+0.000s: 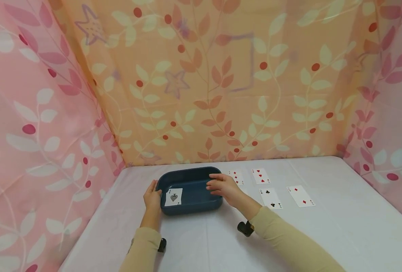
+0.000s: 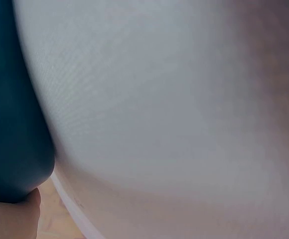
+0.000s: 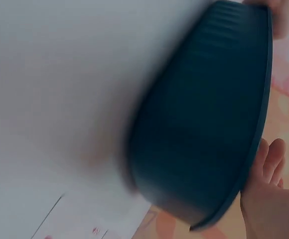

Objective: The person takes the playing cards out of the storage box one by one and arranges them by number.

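A dark blue rectangular tray (image 1: 191,209) is on the white-covered table in the head view, with an ace of spades (image 1: 173,197) lying at the left of its floor. My left hand (image 1: 152,197) grips the tray's left end, thumb at the rim. The right hand (image 1: 229,190) is at the tray's right end, its fingers loosely extended over the inside. In the right wrist view the tray's outer wall (image 3: 199,114) is blurred, and the right fingers (image 3: 274,157) show past the rim. The left wrist view shows one tray corner and a finger (image 2: 12,219) under it.
Right of the tray lie a three of hearts (image 1: 261,176), a two of clubs (image 1: 271,198), a two of diamonds (image 1: 301,196) and a diamonds card (image 1: 235,177) partly hidden by the right hand. Patterned cloth (image 1: 201,75) hangs behind the table (image 1: 201,241) and at both sides.
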A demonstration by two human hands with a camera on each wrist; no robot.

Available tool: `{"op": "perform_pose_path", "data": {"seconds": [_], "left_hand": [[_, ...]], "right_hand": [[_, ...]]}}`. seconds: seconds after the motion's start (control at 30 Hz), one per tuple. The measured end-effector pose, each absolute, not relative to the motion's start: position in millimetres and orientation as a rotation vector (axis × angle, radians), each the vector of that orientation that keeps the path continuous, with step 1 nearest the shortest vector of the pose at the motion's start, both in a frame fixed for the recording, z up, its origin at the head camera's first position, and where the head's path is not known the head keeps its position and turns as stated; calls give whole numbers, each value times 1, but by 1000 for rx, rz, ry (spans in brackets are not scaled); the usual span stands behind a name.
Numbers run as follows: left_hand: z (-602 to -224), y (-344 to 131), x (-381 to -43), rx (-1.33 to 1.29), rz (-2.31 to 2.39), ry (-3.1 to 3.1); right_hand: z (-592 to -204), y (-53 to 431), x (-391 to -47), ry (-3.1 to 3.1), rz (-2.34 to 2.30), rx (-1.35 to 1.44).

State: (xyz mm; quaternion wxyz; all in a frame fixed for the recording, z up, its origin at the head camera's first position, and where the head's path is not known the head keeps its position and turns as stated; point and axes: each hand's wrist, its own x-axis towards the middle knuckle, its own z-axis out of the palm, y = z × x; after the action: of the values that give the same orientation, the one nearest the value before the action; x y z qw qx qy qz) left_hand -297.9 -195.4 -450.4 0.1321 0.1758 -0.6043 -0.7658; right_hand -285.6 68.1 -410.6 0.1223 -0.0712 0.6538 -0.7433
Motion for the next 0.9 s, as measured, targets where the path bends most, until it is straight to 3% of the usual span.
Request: {"op": "perform_pose_path", "data": {"seconds": [0.37, 0.9], "left_hand": [[-450, -194, -300, 521, -2218, -1722], [-450, -190, -299, 512, -2192, -1739]], "right_hand": [[-429, 13, -305, 2039, -1914, -290], [-452, -44, -334, 2583, -975, -597]]}}
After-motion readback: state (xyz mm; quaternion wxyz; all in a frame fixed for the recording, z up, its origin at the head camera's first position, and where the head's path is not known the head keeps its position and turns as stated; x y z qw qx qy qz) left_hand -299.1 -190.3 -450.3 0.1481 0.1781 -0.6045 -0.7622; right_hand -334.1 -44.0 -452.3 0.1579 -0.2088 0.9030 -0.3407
